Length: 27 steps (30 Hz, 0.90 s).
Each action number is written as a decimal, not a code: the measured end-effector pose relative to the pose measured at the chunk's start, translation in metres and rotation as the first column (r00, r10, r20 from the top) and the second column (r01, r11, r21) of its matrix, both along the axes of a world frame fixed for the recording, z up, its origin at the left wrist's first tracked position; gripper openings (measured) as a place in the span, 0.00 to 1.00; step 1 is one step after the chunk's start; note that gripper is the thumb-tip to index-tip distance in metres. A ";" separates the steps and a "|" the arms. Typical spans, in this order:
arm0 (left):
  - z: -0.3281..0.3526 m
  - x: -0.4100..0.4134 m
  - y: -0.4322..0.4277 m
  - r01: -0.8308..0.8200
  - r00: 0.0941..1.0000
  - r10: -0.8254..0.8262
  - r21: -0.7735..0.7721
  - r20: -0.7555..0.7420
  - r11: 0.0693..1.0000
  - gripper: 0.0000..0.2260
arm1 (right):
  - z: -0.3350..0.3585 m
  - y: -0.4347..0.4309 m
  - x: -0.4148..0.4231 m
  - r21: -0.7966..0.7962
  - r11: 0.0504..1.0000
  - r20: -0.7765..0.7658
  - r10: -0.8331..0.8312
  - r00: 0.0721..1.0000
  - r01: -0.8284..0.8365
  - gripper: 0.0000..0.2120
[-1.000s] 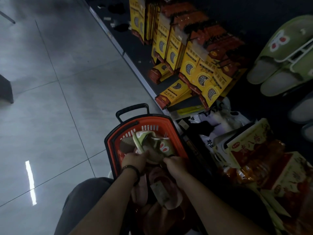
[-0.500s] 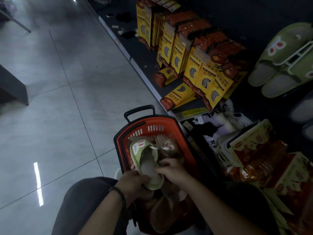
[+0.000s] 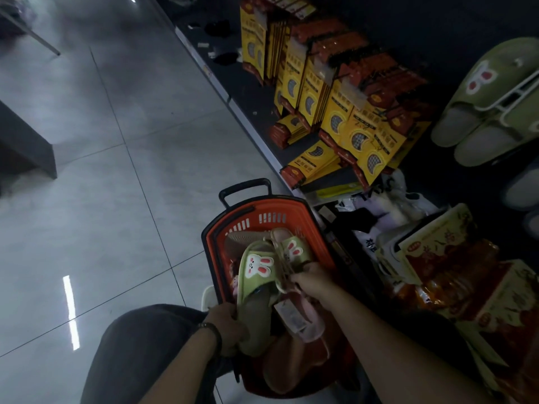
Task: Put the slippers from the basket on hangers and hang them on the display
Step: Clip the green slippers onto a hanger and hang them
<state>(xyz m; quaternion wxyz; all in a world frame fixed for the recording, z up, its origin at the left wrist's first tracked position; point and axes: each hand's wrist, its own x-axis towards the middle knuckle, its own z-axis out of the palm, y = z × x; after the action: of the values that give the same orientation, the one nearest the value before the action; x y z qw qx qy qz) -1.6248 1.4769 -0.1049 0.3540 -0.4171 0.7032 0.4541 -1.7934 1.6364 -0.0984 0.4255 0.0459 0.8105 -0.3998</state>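
Hands, left (image 3: 226, 328) and right (image 3: 311, 279), around green slippers (image 3: 256, 266)

I see an orange-red basket (image 3: 264, 218) with a black handle (image 3: 244, 186). The near green slipper (image 3: 256, 279) bears a white rabbit with pink ears, and the second green slipper (image 3: 295, 249) matches. A pink slipper (image 3: 310, 323) lies beside them. Far right are yellow and red-brown boxes (image 3: 338, 112) and green hung slippers (image 3: 478, 118). On the left are grey floor tiles (image 3: 116, 147).
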 end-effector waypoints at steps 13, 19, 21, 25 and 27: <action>0.010 -0.042 0.006 0.401 0.842 -0.533 -0.558 -0.089 0.726 0.57 | -0.032 -0.002 -0.010 0.019 1.000 -0.063 0.007 0.998 -0.006 0.05; 0.012 -0.077 -0.012 0.329 0.807 -0.552 -0.617 -0.209 0.715 0.57 | -0.033 -0.004 -0.014 -0.027 0.999 -0.120 -0.030 0.992 0.026 0.07; 0.011 -0.080 -0.008 0.344 0.778 -0.586 -0.627 -0.226 0.699 0.55 | -0.033 -0.009 -0.016 -0.066 0.997 -0.122 -0.048 0.991 0.040 0.06; 0.000 -0.079 -0.003 0.266 0.793 -0.543 -0.644 -0.277 0.717 0.56 | -0.036 -0.024 -0.016 -0.114 0.992 -0.151 -0.076 0.986 0.059 0.07; -0.004 -0.078 -0.006 0.206 0.797 -0.512 -0.652 -0.322 0.730 0.53 | -0.036 -0.030 -0.016 -0.150 0.987 -0.155 -0.082 0.984 0.058 0.06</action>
<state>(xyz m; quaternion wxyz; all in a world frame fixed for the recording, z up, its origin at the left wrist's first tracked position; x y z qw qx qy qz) -1.7025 1.4704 -0.1092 0.1052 -0.2296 0.9415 0.2230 -1.8098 1.6062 -0.1343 0.3465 0.0110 0.8089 -0.4748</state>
